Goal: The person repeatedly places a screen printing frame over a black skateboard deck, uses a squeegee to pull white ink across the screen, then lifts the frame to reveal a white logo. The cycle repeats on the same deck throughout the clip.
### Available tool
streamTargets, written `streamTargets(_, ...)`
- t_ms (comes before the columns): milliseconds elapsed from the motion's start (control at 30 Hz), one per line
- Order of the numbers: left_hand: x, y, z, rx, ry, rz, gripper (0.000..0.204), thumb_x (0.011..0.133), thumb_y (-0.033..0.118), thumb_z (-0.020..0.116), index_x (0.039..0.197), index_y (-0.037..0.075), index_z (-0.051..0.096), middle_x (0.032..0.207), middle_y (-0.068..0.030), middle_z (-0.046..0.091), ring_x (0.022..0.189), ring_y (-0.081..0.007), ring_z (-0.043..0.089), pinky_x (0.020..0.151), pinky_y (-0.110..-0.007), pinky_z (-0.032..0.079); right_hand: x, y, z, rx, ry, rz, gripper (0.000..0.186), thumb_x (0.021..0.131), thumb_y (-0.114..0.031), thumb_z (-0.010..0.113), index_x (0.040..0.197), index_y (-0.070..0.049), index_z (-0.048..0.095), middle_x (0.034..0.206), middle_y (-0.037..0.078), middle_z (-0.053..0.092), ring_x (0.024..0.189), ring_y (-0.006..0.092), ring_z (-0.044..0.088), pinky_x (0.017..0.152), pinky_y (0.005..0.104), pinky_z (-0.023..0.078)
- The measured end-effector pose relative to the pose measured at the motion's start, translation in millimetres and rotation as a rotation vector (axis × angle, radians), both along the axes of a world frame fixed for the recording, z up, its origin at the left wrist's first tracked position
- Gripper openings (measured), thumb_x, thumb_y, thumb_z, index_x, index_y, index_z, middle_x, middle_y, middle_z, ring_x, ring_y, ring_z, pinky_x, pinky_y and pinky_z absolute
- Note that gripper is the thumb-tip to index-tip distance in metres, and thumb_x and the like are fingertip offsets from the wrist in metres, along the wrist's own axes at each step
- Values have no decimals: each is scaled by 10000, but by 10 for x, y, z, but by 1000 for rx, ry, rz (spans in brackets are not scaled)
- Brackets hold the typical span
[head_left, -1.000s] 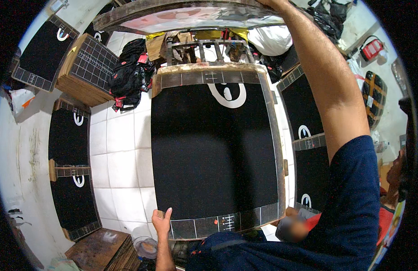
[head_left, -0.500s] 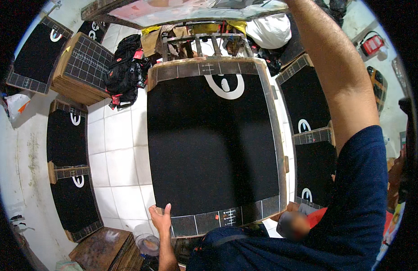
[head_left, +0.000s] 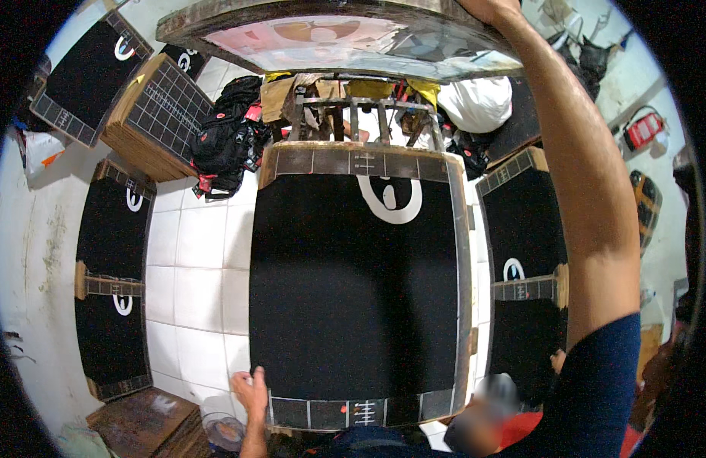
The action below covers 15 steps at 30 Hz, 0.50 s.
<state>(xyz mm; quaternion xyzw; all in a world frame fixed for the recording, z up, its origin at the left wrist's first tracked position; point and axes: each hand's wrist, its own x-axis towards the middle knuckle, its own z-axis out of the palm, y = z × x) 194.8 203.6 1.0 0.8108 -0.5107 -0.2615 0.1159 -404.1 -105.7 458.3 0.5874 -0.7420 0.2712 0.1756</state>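
A large board (head_left: 293, 414) covered in black fabric (head_left: 345, 290) lies in front of me, with a white oval print (head_left: 370, 208) near its far end and dark gridded strips at both ends. My left hand (head_left: 249, 395) grips its near left corner, thumb upward. Above the far end, a wooden-framed screen (head_left: 315, 49) with pinkish marks on its mesh is raised on a tilt. My right hand (head_left: 490, 9) grips the screen's upper right edge, its fingers partly cut off by the top of the picture; that arm stretches along the right of the board.
More printed black boards line the left (head_left: 109, 229) and right (head_left: 521, 221). Also visible are stacked boards (head_left: 158, 114), black bags (head_left: 223, 145), a metal rack (head_left: 337, 103), a white sack (head_left: 475, 103) and white floor tiles (head_left: 196, 244). A person in red (head_left: 521, 427) is at lower right.
The board, screen and surroundings sit lower in the picture than half a second ago. Both my hands keep their holds. The other person's head has shifted, and their hand shows beside the right-hand boards.
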Motion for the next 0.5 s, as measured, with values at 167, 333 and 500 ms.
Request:
streamTargets(167,-1342,-1036,200,-405,-139,-502,779,809,384,811,1451,66,507,1497,-260,457,1420,-441,388,1148,-579,297,-137,-127,11,26,-5,54,841,779,-748,702,1115,21,755,1140,227,749,1070,336,716,941,404,539)
streamTargets(333,-3490,-2550,307,-393,-219,-828,904,810,617,751,1583,302,405,1651,-237,277,1546,-474,179,1109,-786,233,-233,-228,97,39,35,47,855,781,-761,691,1101,29,757,1145,221,751,1071,338,715,939,411,545)
streamTargets(500,-4762,-3320,352,-109,-112,-959,1025,749,783,732,1607,359,367,1706,-252,7,1531,-585,3,981,-941,122,-293,-292,107,21,32,79,856,787,-762,685,1103,31,750,1138,220,751,1060,340,718,929,418,549)
